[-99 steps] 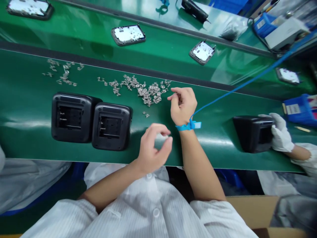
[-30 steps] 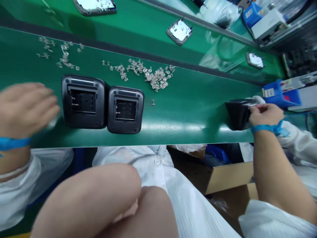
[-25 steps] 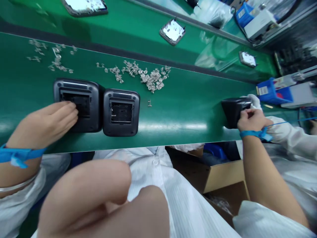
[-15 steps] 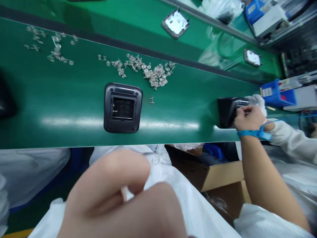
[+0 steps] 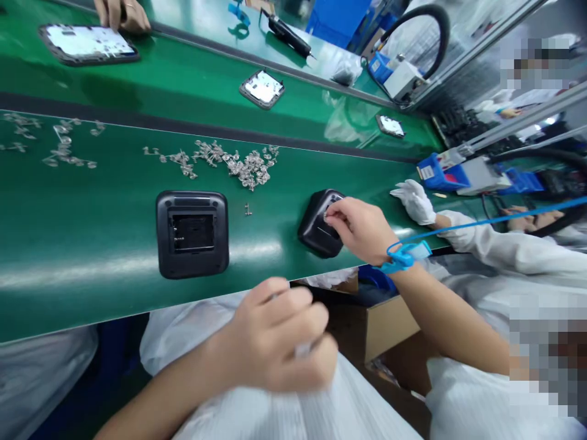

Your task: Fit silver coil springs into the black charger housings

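My left hand is curled closed and blurred above my lap, in front of the table edge. Pale spots show between its fingers, but I cannot make out what they are. My right hand, with a blue wrist strap, pinches a small shiny metal battery contact at a tilted black plastic housing. My fingers partly hide that housing. Another black housing lies on the green table with its battery compartment open upward, a spring showing inside. A loose heap of metal battery contacts lies behind it, and a single contact lies apart.
Behind a dark rail, black covers with white boards lie on a green strip. A co-worker's hand touches a larger one. At right are a co-worker's white-gloved hand and a blue bin. A cardboard box stands below.
The view has shifted. My right hand and the tilted housing have come left, nearer the other housing. My left hand has moved away from the camera, still curled. A co-worker's hand now shows at upper left.
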A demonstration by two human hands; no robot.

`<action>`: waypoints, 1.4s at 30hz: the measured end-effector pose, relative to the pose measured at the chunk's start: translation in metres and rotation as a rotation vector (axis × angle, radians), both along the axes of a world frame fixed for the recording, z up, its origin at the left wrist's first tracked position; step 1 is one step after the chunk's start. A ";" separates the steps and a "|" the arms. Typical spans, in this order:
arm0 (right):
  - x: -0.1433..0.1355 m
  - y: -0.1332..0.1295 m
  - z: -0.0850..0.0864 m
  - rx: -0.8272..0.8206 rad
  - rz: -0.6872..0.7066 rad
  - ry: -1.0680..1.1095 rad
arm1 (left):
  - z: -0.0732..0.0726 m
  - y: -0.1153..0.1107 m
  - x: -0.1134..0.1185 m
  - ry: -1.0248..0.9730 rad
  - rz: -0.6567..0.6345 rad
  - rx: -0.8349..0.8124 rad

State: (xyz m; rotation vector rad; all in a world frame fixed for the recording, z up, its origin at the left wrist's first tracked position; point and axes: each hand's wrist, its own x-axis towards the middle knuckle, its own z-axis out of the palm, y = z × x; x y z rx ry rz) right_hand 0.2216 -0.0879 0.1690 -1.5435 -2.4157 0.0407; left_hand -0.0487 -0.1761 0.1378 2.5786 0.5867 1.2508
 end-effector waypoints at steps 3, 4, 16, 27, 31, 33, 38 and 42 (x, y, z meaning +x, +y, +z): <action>0.001 0.012 0.003 0.062 0.114 0.010 | -0.027 0.021 0.051 0.060 0.081 0.111; 0.004 0.016 0.001 0.078 0.145 0.013 | -0.035 0.027 0.066 0.115 0.118 0.109; -0.005 0.023 -0.023 0.070 0.385 -0.058 | -0.066 0.051 0.063 -0.031 0.393 0.041; -0.002 0.031 -0.030 0.093 0.452 -0.010 | -0.062 0.054 0.065 0.111 0.354 0.112; 0.002 0.033 -0.031 0.047 0.500 0.074 | -0.060 0.055 0.067 0.165 0.343 0.112; 0.001 0.032 -0.032 0.057 0.488 0.100 | -0.059 0.054 0.067 0.196 0.353 0.119; -0.008 0.029 -0.034 0.109 0.409 0.060 | -0.057 0.054 0.069 0.242 0.345 0.121; -0.010 0.027 -0.036 0.106 0.383 0.064 | -0.058 0.055 0.070 0.256 0.337 0.108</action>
